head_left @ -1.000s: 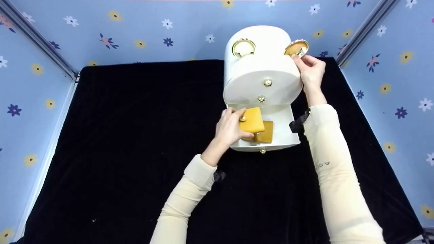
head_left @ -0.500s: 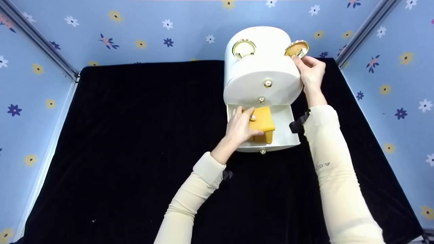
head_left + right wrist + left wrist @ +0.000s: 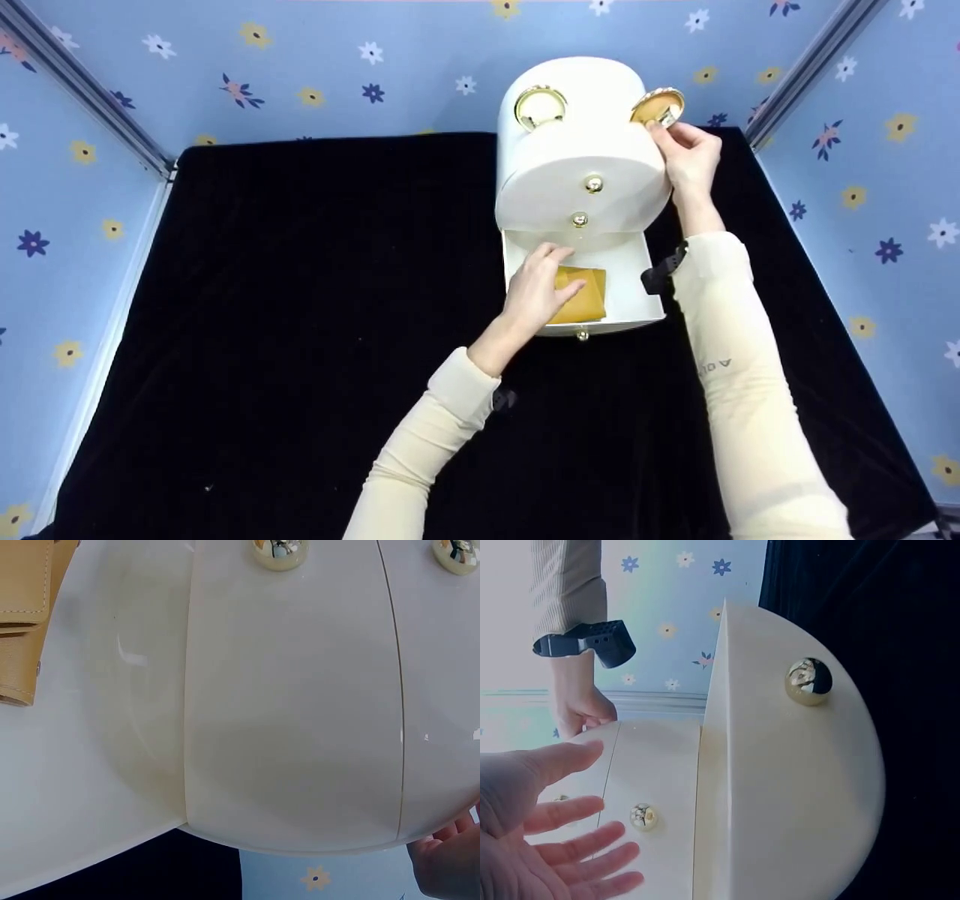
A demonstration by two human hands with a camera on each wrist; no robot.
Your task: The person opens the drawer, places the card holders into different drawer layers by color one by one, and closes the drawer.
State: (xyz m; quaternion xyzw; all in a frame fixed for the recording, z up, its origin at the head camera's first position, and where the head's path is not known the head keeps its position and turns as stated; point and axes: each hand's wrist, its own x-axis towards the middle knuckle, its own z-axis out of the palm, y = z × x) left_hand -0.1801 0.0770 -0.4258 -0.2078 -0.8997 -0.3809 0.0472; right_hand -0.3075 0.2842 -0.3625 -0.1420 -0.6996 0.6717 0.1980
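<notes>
A white rounded jewellery box [image 3: 581, 161] stands at the back of the black cloth, its bottom drawer [image 3: 630, 289] pulled out towards me. A flat yellow pouch [image 3: 585, 304] lies inside that drawer. My left hand [image 3: 559, 276] rests on the pouch with straight fingers; in the left wrist view the left hand [image 3: 562, 847] shows spread fingers and holds nothing. My right hand [image 3: 675, 146] grips the box's upper right side, just below a round gold fitting [image 3: 658, 106]. The right wrist view shows the box front [image 3: 292, 712] and the pouch's edge [image 3: 22, 607].
Gold knobs [image 3: 593, 183] mark the shut upper drawers, and another knob [image 3: 581, 335] sits on the open drawer's front. A second gold ring [image 3: 538, 106] is on top of the box. Black cloth [image 3: 300, 300] covers the table; blue flowered walls [image 3: 300, 60] enclose it.
My left hand has lowered the yellow pouch from a raised, tilted hold into the drawer and now lies flat on it. The right hand has stayed on the box.
</notes>
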